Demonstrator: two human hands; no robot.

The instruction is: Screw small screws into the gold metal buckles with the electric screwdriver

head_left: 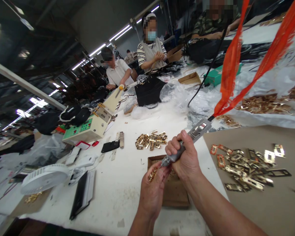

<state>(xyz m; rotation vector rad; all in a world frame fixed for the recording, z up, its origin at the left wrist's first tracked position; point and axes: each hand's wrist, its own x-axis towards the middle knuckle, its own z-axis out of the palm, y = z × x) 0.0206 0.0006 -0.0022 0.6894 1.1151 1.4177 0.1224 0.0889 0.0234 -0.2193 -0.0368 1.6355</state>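
Note:
My right hand [185, 155] is wrapped round a grey electric screwdriver [198, 131], which hangs from an orange cloth strap [232, 78] and slants down to the left. Its tip meets the fingers of my left hand [153, 190], which are closed on a small gold metal fitting [152, 175], partly hidden by the fingers. Under both hands stands an open cardboard box [175, 196] with small pieces at its far end. Beyond it lies a pile of gold metal fittings [151, 140]. To the right, more gold rectangular plates [245, 168] lie on brown card.
On the white table [120, 186] at left are a white fan [45, 178], a black notebook [82, 193] and a cream machine with a green panel [88, 129]. Plastic bags [179, 93] and black cloth [149, 91] lie at the back. Several people sit across the table.

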